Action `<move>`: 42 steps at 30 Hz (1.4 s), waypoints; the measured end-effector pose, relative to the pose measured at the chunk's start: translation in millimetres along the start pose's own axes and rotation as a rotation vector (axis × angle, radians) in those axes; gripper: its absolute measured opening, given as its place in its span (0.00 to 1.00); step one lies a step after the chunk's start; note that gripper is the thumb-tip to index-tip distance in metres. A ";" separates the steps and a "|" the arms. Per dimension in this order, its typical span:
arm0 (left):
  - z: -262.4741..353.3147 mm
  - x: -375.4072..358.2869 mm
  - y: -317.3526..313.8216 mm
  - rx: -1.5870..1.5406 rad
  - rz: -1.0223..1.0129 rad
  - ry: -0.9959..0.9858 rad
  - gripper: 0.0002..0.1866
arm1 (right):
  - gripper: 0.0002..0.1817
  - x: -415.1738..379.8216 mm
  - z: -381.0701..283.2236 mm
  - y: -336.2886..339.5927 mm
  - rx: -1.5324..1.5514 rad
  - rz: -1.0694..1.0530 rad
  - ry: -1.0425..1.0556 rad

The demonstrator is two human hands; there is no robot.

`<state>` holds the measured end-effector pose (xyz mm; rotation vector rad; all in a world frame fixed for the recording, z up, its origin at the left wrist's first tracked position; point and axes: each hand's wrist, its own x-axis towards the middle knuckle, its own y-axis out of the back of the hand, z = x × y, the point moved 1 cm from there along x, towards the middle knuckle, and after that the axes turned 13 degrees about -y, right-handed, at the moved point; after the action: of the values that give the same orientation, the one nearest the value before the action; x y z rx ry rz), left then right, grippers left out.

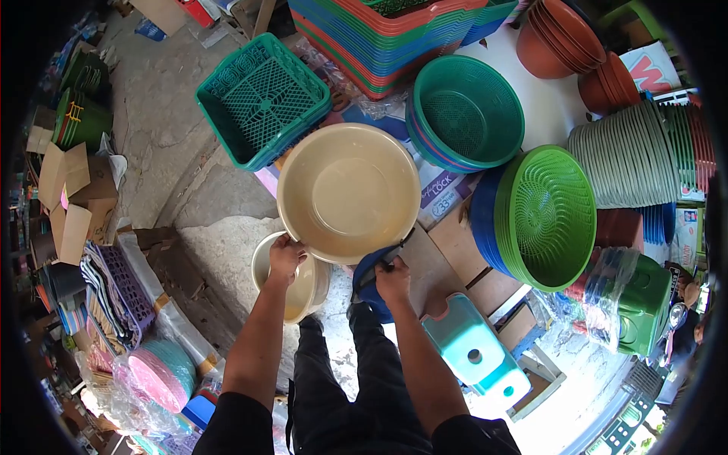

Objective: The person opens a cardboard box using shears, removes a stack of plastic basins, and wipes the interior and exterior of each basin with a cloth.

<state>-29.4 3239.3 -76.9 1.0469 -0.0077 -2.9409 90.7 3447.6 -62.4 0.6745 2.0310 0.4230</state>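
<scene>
A large beige basin [349, 193] is in the centre, its round rim tilted toward me. My left hand [287, 259] is closed on the basin's lower left rim. At the lower right of the basin, my right hand [392, 279] is closed on something dark, at the edge of a dark blue item [368, 280]; the exact thing between its fingers is hard to make out. Below the large basin stands a smaller beige container [303, 292], partly hidden by my left hand and forearm.
Green square baskets [265, 98] lie beyond the basin at the left. Round green baskets [466, 114] and lime baskets [550, 220] are stacked to the right. A turquoise stool [466, 345] stands at the lower right, and an open cardboard box [80, 189] at the far left.
</scene>
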 end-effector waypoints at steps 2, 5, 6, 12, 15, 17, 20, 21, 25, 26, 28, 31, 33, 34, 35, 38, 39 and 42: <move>7.6 3.3 0.5 -0.013 0.012 0.029 0.14 | 0.14 2.0 -11.3 -2.0 -0.040 0.009 0.017; 11.0 7.5 2.4 -0.026 0.009 0.066 0.17 | 0.14 2.8 -19.2 -2.4 -0.024 -0.005 -0.023; 10.6 7.1 3.3 -0.023 -0.006 0.074 0.19 | 0.14 3.6 -17.5 -3.2 -0.004 -0.017 -0.027; 8.5 1.9 4.7 -0.101 0.011 0.146 0.18 | 0.14 1.5 -13.4 2.7 0.002 -0.041 -0.043; 4.0 -3.9 8.0 -0.122 0.007 0.117 0.19 | 0.13 -3.0 -2.2 8.5 0.002 -0.062 -0.042; -4.5 -10.2 13.4 -0.138 0.027 0.112 0.19 | 0.13 -9.3 8.2 12.1 -0.012 -0.076 -0.025; -20.7 -27.1 28.6 -0.131 0.056 0.128 0.20 | 0.13 -23.7 31.7 10.7 0.013 -0.093 0.001; -28.3 -34.6 35.9 -0.111 0.064 0.150 0.21 | 0.13 -27.7 42.9 6.5 0.049 -0.204 -0.050; -81.3 -54.3 82.3 -0.018 0.111 0.239 0.23 | 0.13 -51.0 72.6 -19.1 0.452 -0.632 -0.298; -94.5 -59.1 96.4 0.030 0.124 0.282 0.25 | 0.13 -57.1 78.7 -25.3 0.454 -0.640 -0.326; -127.3 -60.9 122.6 0.129 0.202 0.311 0.24 | 0.13 -62.6 92.0 -40.0 0.689 -0.849 -0.691; -200.7 -49.0 174.5 0.413 0.266 0.292 0.23 | 0.14 -69.3 119.6 -68.7 0.795 -0.882 -0.805; -232.0 -36.0 193.6 0.395 0.273 0.305 0.23 | 0.14 -77.0 129.1 -81.0 0.771 -0.862 -0.862; -233.7 -29.6 193.5 0.457 0.236 0.321 0.25 | 0.15 -78.0 137.9 -88.4 0.781 -0.905 -0.829; -288.2 -10.3 221.3 0.683 0.155 0.187 0.25 | 0.16 -80.1 145.2 -95.4 0.789 -0.947 -0.798; -248.4 6.1 189.2 1.076 0.299 0.306 0.41 | 0.18 -85.6 134.4 -110.4 0.861 -1.003 -0.737; -246.1 9.5 181.8 1.216 0.380 0.359 0.44 | 0.22 -84.4 141.9 -117.2 0.878 -0.983 -0.688; -296.2 25.2 204.2 0.780 0.338 0.672 0.43 | 0.27 -77.1 129.7 -137.0 0.900 -1.019 -0.585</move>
<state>141.8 3035.2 -320.1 1.8173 -1.2363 -2.1419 194.3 3296.1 -151.2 0.1293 1.6348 -1.1921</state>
